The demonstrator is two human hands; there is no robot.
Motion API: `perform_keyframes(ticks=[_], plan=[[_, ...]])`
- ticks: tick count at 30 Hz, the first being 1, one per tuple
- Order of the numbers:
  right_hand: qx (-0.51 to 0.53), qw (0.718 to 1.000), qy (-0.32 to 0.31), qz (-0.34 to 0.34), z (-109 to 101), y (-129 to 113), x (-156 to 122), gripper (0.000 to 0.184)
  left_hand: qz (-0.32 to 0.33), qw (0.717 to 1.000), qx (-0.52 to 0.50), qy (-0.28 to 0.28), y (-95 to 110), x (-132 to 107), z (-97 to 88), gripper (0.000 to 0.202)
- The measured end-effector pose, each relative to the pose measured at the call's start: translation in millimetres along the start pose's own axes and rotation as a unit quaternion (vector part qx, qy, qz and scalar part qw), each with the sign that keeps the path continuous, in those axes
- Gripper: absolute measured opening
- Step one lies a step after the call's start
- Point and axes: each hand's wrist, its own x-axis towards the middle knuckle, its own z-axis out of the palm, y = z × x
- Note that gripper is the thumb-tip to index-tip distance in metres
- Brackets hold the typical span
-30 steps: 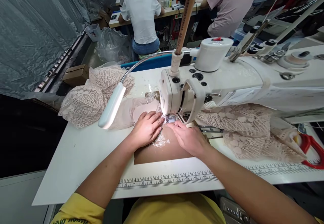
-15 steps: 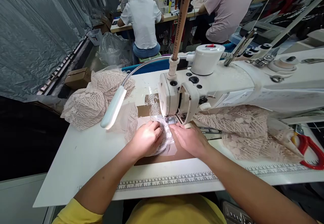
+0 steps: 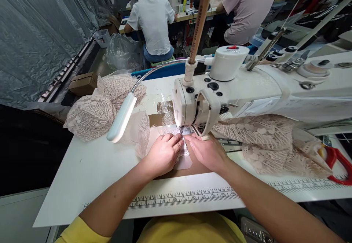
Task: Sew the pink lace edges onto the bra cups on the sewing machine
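A white sewing machine (image 3: 247, 89) stands across the white table (image 3: 90, 169). Under its needle lies a pale lace piece (image 3: 176, 131) on a brown panel. My left hand (image 3: 163, 153) rests on the lace just left of the needle, fingers curled and pressing the cloth down. My right hand (image 3: 207, 151) lies flat beside it on the right, fingertips touching the lace at the presser foot. The two hands almost meet in front of the needle.
A white gooseneck lamp (image 3: 122, 116) hangs over the table's left. Piles of beige lace sit at the left (image 3: 101, 103) and right (image 3: 269, 140). Red-handled scissors (image 3: 339, 162) lie far right. A ruler strip (image 3: 192, 195) runs along the front edge. Two people sit at machines behind.
My left hand has pulled back toward me and curled, bunching the lace in front of the needle. My right hand has barely shifted.
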Motion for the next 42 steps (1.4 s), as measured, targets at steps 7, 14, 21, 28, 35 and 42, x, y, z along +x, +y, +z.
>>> perform_keyframes(ticks=[7,14,21,28,35,42], plan=[[0.030,0.999,0.028,-0.028,-3.7,-0.2,-3.0,0.033,0.006,1.000,0.011,0.007,-10.8,3.9,3.3,0.042],[0.095,0.992,-0.004,-0.089,-3.4,2.0,-11.9,0.027,0.038,0.999,0.005,0.020,-10.9,-0.5,4.3,0.037],[0.078,0.994,-0.006,-0.081,-2.3,-0.8,-11.1,0.027,0.018,1.000,-0.020,0.017,-14.0,0.8,2.0,0.040],[0.010,0.998,-0.020,-0.055,-1.3,-7.7,-4.6,0.033,0.002,1.000,-0.003,0.010,-23.1,4.6,1.1,0.041],[-0.025,0.998,-0.065,-0.010,0.6,-15.8,5.2,0.039,-0.039,0.998,0.002,0.042,-33.2,8.4,8.3,0.041],[-0.017,0.997,-0.067,-0.014,0.7,-15.0,4.7,0.039,-0.077,0.993,-0.042,0.084,-41.3,6.6,15.2,0.043]])
